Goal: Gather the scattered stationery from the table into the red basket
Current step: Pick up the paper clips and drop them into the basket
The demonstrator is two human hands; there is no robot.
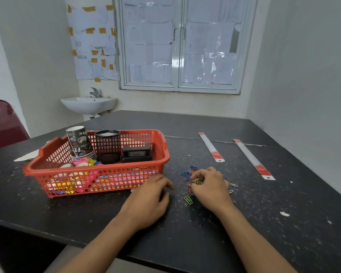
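Noted in red basket (pixel 114 181): stacked paper cups (pixel 79 142), black mesh pot (pixel 107 145), black stapler (pixel 136 153), bright sticky notes (pixel 83 161). Noted just right of it on worktop (pixel 264 213): loose paper clips (pixel 188 173), some gripped by curled right hand (pixel 211 187). Left hand (pixel 152 198) palm-down beside basket's near corner, fingers relaxed, holding nothing.

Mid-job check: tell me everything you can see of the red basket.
The red basket is a rectangular plastic tray with lattice walls, a solid rim and a lip handle at each short end. It stands upright on the dark table, left of centre. Inside stand a stack of printed paper cups, a black mesh pot and a black boxy item, with bright small items along the front. The left hand rests on the table by its near right corner; contact cannot be told.
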